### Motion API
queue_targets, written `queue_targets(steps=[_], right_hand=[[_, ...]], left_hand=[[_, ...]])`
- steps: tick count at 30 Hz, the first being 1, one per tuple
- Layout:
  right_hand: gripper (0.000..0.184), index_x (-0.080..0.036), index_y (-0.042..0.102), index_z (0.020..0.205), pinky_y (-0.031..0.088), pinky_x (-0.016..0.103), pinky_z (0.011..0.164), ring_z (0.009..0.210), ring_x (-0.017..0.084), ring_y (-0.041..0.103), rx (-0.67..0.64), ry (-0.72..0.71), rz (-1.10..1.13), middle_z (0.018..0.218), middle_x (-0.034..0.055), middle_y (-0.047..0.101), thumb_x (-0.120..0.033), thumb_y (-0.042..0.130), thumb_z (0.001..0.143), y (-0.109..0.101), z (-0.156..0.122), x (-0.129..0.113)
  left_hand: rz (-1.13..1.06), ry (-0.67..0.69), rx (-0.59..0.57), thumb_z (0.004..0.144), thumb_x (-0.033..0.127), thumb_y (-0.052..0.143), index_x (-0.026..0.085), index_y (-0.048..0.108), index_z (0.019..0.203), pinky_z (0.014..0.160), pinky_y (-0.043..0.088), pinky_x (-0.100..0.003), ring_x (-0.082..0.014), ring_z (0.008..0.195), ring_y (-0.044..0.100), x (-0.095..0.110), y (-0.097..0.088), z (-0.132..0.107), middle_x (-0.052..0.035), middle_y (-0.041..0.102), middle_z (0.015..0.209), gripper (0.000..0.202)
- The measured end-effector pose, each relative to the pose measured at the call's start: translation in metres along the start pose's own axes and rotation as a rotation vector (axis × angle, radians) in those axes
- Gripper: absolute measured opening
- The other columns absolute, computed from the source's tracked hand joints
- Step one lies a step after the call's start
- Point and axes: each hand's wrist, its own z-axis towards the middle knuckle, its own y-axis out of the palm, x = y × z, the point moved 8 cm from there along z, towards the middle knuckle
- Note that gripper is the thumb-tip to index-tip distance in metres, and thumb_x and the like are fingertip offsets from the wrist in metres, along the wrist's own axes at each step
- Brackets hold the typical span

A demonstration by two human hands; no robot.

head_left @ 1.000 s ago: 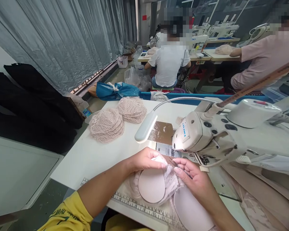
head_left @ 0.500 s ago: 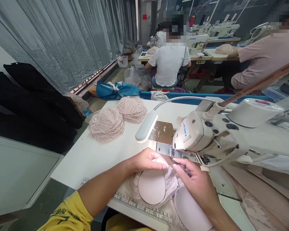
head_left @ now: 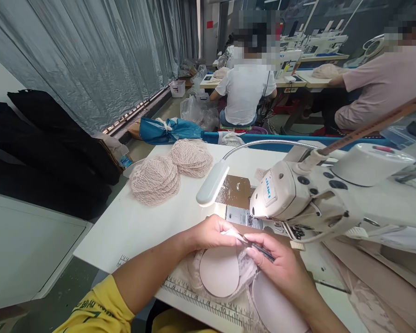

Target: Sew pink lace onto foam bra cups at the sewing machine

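Observation:
A pale pink lace bra (head_left: 219, 273) with smooth moulded cups lies across the table edge, just in front of the sewing machine. My left hand (head_left: 211, 232) pinches the top lace edge of the left cup between thumb and fingers. Close beside it, my right hand (head_left: 277, 259) is closed round a slim dark pointed tool (head_left: 263, 252), whose tip is at the lace by my left fingertips. Whether the tool is tweezers or thread snips I cannot tell. The second cup (head_left: 275, 303) lies partly under my right forearm.
The sewing machine (head_left: 280, 189) stands right of centre, with a lamp (head_left: 213, 182) on a bent neck. Two stacks of lace cups (head_left: 155, 180) sit on the white table (head_left: 125, 226). A printed ruler (head_left: 208, 303) runs along its front. Two people work at machines beyond.
My right hand has moved slightly left and down, bringing the tool's tip to the lace at my left fingertips. My left hand keeps its pinch. The view has shifted a little.

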Motion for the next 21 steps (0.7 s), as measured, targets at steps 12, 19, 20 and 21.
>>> queue_targets(steps=[12, 19, 20, 21], right_hand=[[0.034, -0.022, 0.066, 0.099, 0.053, 0.035, 0.082, 0.092, 0.023, 0.067, -0.01, 0.059, 0.175, 0.097, 0.0075, 0.072, -0.05, 0.063, 0.078, 0.005, 0.004, 0.006], [0.033, -0.021, 0.065, 0.094, 0.053, 0.032, 0.072, 0.079, 0.021, 0.065, -0.105, 0.121, 0.158, 0.084, 0.004, 0.07, -0.049, 0.063, 0.077, 0.015, 0.003, 0.008], [0.031, -0.021, 0.065, 0.091, 0.052, 0.031, 0.069, 0.077, 0.02, 0.064, -0.106, 0.121, 0.151, 0.081, 0.0033, 0.069, -0.049, 0.063, 0.077, 0.014, 0.003, 0.007], [0.03, -0.021, 0.065, 0.089, 0.052, 0.03, 0.067, 0.075, 0.02, 0.064, -0.102, 0.121, 0.15, 0.079, 0.0029, 0.068, -0.049, 0.062, 0.078, 0.014, 0.003, 0.007]], left_hand=[[0.065, 0.034, -0.056, 0.075, 0.043, 0.074, 0.011, 0.074, 0.098, 0.078, 0.047, -0.025, -0.0181, 0.086, 0.062, 0.005, 0.009, -0.002, -0.0083, 0.07, 0.092, 0.039], [0.074, -0.011, -0.128, 0.073, 0.034, 0.077, 0.014, 0.07, 0.104, 0.078, 0.047, -0.024, -0.0141, 0.082, 0.062, 0.015, 0.001, -0.011, -0.0049, 0.069, 0.093, 0.037], [0.1, -0.017, -0.12, 0.073, 0.033, 0.077, 0.015, 0.07, 0.103, 0.073, 0.046, -0.022, -0.0121, 0.077, 0.06, 0.017, -0.003, -0.013, -0.003, 0.068, 0.087, 0.036], [0.123, -0.022, -0.105, 0.072, 0.032, 0.077, 0.014, 0.07, 0.101, 0.068, 0.044, -0.02, -0.0103, 0.072, 0.057, 0.018, -0.006, -0.014, -0.0012, 0.065, 0.081, 0.035]])
